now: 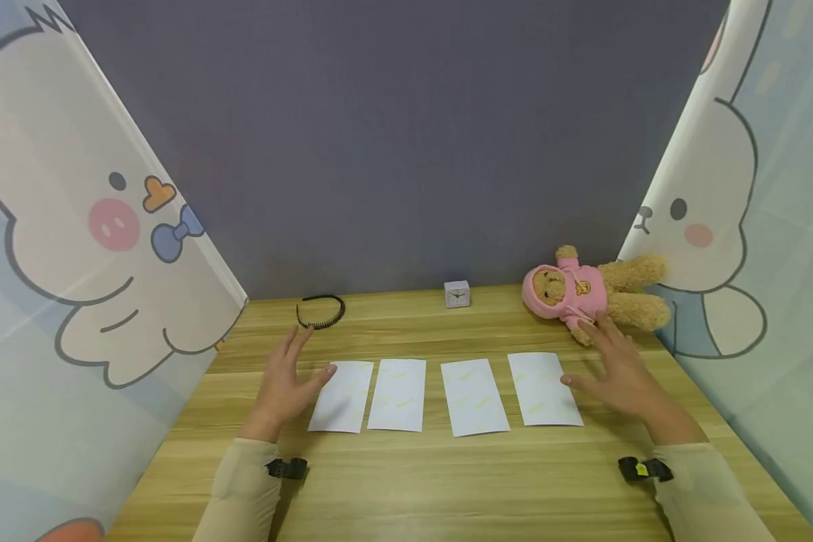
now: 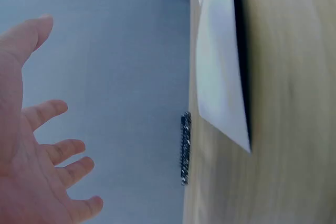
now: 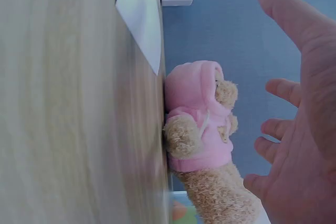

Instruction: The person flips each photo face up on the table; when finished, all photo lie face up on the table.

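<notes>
Head view — the left hand (image 1: 286,385) is hovering just left of lower centre, the right hand (image 1: 619,378) at lower right, both empty, fingers spread. Between them 4 white sheets (image 1: 397,395) are lying in a row — a teddy bear (image 1: 588,292) is sprawling at right.

Left hand (image 1: 287,388): we see it lower left, fingers spread
Right hand (image 1: 613,376): lower right, near the bear (image 1: 586,292)
White sheets (image 1: 476,397): four, lower centre, perhaps faintly lettered

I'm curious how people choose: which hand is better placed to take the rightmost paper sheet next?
Likely the right hand: empty and close to the rightmost paper sheet, while the left hand is nearer the leftmost sheet.
</notes>
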`<state>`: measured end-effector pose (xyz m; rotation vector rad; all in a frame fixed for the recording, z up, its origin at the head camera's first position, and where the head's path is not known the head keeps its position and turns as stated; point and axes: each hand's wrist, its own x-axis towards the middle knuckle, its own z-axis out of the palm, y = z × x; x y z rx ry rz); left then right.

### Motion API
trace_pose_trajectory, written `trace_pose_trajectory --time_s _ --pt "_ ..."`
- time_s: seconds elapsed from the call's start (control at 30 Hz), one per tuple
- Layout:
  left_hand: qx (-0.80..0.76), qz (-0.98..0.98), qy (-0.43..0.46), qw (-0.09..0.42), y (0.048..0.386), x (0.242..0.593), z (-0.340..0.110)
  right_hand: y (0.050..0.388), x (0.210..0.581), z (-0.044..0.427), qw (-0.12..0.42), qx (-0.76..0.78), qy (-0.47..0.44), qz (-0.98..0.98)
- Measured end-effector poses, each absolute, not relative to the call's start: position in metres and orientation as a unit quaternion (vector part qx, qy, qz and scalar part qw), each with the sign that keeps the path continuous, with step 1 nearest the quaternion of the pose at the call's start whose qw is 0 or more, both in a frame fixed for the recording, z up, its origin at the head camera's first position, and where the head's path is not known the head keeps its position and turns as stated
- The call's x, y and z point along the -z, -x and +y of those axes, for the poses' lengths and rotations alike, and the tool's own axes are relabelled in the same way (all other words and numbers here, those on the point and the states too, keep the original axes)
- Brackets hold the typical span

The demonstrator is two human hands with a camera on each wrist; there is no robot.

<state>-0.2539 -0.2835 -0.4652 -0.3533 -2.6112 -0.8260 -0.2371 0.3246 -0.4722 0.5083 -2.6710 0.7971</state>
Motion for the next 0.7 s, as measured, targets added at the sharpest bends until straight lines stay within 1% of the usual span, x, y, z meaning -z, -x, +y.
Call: trace_pose_trajectory --time_s 0.1,0.23,0.5,0.6,0.7 --pt "0.312 -0.920 0.134 0.195 0.253 0.461 -0.277 0.232 0.468 0.324 0.149 -0.289 -0.175 -0.930" --pt "0.321 -0.916 0.151 0.189 0.251 0.457 -0.265 0.228 0.467 0.324 0.149 -0.293 -0.174 -0.928" --pt "0.320 -0.903 0.209 0.195 0.246 0.448 -0.229 0.222 0.468 0.325 0.144 -0.304 -0.179 -0.925" --pt "0.330 -0.896 0.227 0.190 0.245 0.446 -0.215 0.221 0.468 0.324 0.150 -0.309 -0.188 -0.920" --pt "0.338 -0.894 0.237 0.176 0.246 0.444 -0.200 0.220 0.469 0.324 0.150 -0.315 -0.196 -0.916"
